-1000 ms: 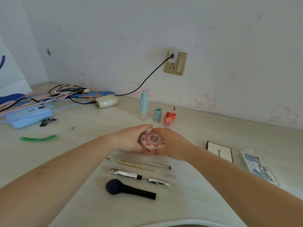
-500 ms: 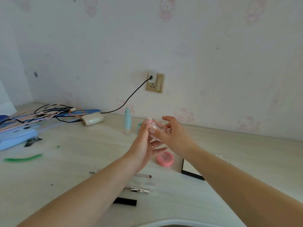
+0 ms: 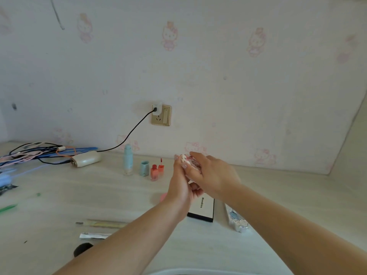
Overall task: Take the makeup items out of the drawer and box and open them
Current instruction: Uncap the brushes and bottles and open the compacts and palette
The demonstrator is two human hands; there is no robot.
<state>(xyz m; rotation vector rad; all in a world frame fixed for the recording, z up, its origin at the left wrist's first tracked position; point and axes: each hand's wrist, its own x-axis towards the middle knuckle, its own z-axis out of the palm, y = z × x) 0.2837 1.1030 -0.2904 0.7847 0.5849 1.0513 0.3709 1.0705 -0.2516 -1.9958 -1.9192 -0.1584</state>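
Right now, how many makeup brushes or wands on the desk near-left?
3: yellow-handled brush farthest back, silver wand nearer, black brush head nearest. The left forearm hides their right ends; more may be hidden.

pink floral compact point(image 3: 188, 162) | held above desk | mostly hidden between both hands

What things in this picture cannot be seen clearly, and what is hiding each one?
Head view only:
- Pink compact: mostly covered by the left hand and right hand; open or closed cannot be told.
- Pink round piece on the desk: mostly behind the left wrist.
- Black brush: handle hidden by the left forearm.
- Silver tube: right end covered by the same forearm.
- Blue object: cut off by the left edge.
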